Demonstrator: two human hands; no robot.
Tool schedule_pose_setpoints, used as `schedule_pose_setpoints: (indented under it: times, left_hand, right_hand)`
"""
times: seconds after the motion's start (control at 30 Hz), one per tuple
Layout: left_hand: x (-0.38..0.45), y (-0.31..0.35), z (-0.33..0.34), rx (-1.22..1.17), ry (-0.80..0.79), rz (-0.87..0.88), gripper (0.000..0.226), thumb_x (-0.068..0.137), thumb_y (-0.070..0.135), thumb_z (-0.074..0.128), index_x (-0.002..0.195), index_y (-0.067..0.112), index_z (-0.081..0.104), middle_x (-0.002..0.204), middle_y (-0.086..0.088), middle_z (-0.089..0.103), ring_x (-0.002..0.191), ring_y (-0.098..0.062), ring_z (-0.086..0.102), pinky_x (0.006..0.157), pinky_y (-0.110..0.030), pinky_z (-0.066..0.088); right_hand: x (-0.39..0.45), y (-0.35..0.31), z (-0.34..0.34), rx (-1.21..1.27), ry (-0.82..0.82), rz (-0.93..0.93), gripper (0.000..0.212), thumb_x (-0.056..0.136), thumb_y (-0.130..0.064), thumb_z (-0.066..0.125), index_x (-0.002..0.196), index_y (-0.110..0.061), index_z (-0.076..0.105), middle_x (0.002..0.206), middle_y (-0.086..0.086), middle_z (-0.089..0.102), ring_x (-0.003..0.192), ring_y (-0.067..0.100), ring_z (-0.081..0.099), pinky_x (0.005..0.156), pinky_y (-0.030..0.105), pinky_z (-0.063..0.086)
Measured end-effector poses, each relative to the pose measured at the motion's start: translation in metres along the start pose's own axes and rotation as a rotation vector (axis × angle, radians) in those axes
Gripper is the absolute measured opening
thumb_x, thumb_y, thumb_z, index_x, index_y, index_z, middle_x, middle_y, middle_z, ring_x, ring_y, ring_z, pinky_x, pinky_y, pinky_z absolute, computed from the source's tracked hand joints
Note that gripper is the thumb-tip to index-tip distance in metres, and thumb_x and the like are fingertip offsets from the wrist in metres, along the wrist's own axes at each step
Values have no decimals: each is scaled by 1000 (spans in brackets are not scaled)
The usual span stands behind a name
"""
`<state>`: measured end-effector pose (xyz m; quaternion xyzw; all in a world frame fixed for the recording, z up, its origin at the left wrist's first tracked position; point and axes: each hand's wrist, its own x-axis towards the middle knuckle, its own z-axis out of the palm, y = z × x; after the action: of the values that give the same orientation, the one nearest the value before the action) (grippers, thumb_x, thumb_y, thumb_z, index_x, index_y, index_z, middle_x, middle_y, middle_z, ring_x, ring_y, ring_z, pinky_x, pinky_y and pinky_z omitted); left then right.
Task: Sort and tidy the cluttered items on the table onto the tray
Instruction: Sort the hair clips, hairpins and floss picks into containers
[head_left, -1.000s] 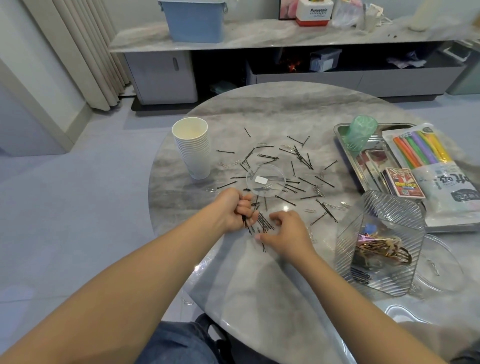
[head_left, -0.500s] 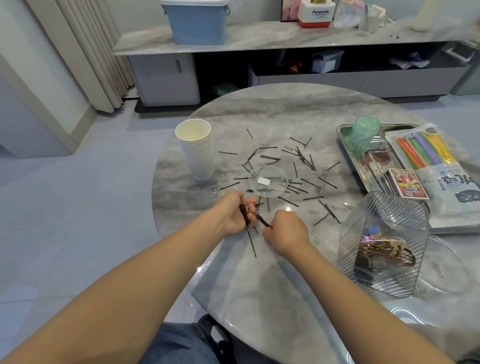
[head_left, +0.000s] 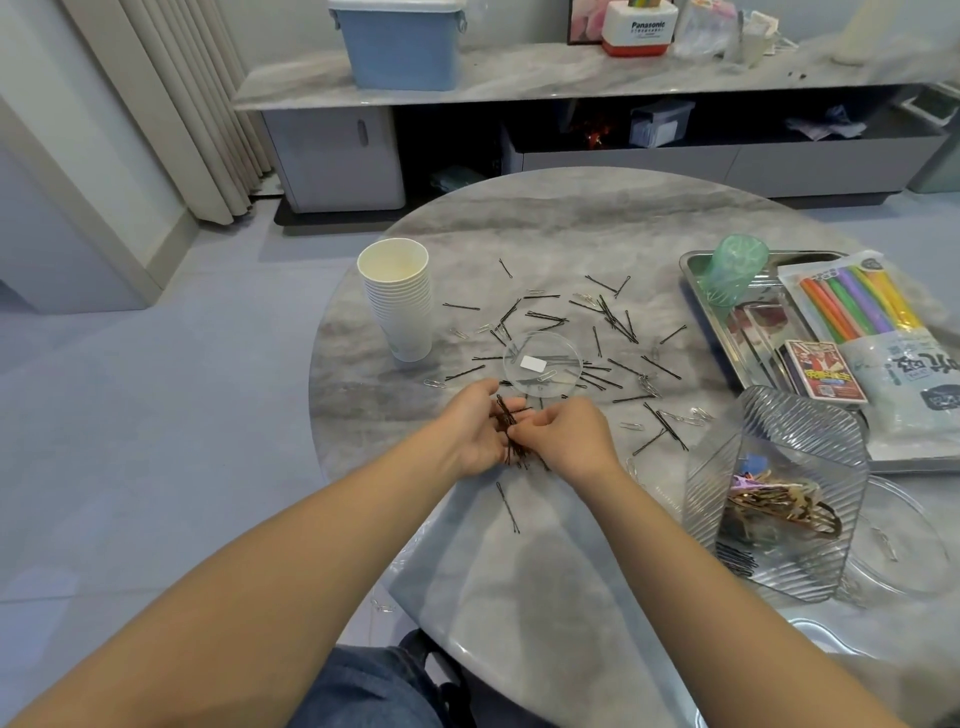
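Left hand: the left hand (head_left: 475, 436) hovers just in front of the clear lid (head_left: 542, 364), its fingers curled round a bunch of hairpins (head_left: 510, 430) that stands roughly upright in its grasp.
Right hand: the right hand (head_left: 569, 439) sits just right of the left hand, fingers bent, fingertips pinching at the same bunch; the two hands touch around it.
Loose hairpins: scattered hairpins (head_left: 613, 319) lie flat behind and to the right of the clear lid; one single hairpin (head_left: 508, 507) lies alone in front of the hands, nearer the table edge.
Paper clips: a few silver paper clips (head_left: 685, 418) lie among the pins, right of the lid.
Clear lid: round, see-through, flat on the table (head_left: 571, 228), with a small white label on it.
Cups: a stack of paper cups (head_left: 400, 299) stands upright, left of the lid.
Tray: the metal tray (head_left: 698, 270) sits well right of the lid, holding a green cup (head_left: 732, 270), a pack of coloured sticks (head_left: 852, 306) and a card box (head_left: 823, 370).
Clear box: a ribbed clear box (head_left: 779, 493), in front of the tray, holds hair clips.
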<state>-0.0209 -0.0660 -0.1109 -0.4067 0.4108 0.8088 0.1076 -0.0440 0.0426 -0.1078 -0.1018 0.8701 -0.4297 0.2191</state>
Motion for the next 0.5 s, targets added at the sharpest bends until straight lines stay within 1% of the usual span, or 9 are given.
schedule_pose_setpoints:
  times: [0.03, 0.1, 0.2, 0.27, 0.3, 0.33, 0.4, 0.43, 0.5]
  left_hand:
    - [0, 0, 0, 7, -1, -1, 40, 102, 31, 27, 83, 5, 51, 79, -10, 53, 49, -16, 46, 54, -30, 40]
    - [1, 0, -2, 3, -5, -4, 39, 102, 29, 24, 86, 6, 51, 80, -10, 53, 46, -16, 49, 54, -29, 41]
    - [2, 0, -3, -57, 1, -24, 37, 103, 26, 24, 88, 5, 49, 74, -11, 51, 56, -19, 50, 57, -35, 44]
    - [2, 0, -3, -101, 18, -30, 36, 102, 27, 26, 85, 5, 47, 69, -9, 47, 52, -17, 48, 52, -31, 48]
    - [3, 1, -3, -119, 22, -27, 36, 102, 28, 26, 82, 5, 46, 66, -7, 44, 49, -16, 47, 48, -27, 49]
    - [3, 1, -3, -130, 22, -24, 37, 102, 28, 27, 79, 6, 45, 63, -6, 42, 47, -15, 45, 47, -26, 49]
    - [5, 2, -3, -139, 19, -21, 37, 102, 27, 27, 75, 8, 44, 58, -3, 39, 45, -13, 40, 52, -29, 48]
    - [5, 2, -3, -140, 14, -22, 35, 101, 25, 28, 74, 8, 44, 56, -2, 38, 43, -12, 39, 54, -31, 47]
    - [5, 2, -4, -135, 2, -15, 30, 98, 17, 31, 73, 8, 44, 53, -1, 37, 39, -10, 39, 55, -30, 46]
  right_hand:
    - [0, -1, 0, -7, 19, -24, 5, 77, -13, 72, 73, -11, 74, 49, -10, 55, 44, 0, 45, 40, 6, 32]
    - [-1, 0, -1, 5, 52, -67, 8, 78, -17, 74, 84, -13, 77, 62, -4, 62, 51, -2, 49, 45, 4, 35]
    - [-4, 3, -5, 12, 109, -95, 9, 80, -22, 72, 85, -17, 77, 68, -5, 67, 58, -3, 53, 50, 2, 36]
    - [-8, 8, -6, 9, 133, -74, 12, 81, -25, 70, 87, -17, 75, 70, -6, 67, 60, 0, 56, 50, 4, 37]
    - [-11, 11, -5, 8, 120, -35, 15, 81, -28, 70, 90, -16, 72, 73, -4, 66, 62, 5, 57, 54, 8, 39]
    - [-13, 14, -3, 21, 84, 18, 20, 82, -30, 69, 94, -14, 68, 77, 0, 66, 66, 12, 58, 61, 15, 43]
    - [-19, 18, 1, 119, -21, 104, 26, 81, -27, 71, 98, -10, 62, 79, 5, 65, 67, 17, 57, 68, 28, 45]
    - [-21, 19, 2, 173, -58, 121, 26, 79, -22, 73, 99, -9, 60, 77, 6, 64, 65, 17, 56, 67, 29, 45]
    - [-23, 20, 4, 204, -76, 110, 27, 77, -14, 75, 98, -11, 57, 75, 6, 64, 60, 13, 56, 63, 25, 44]
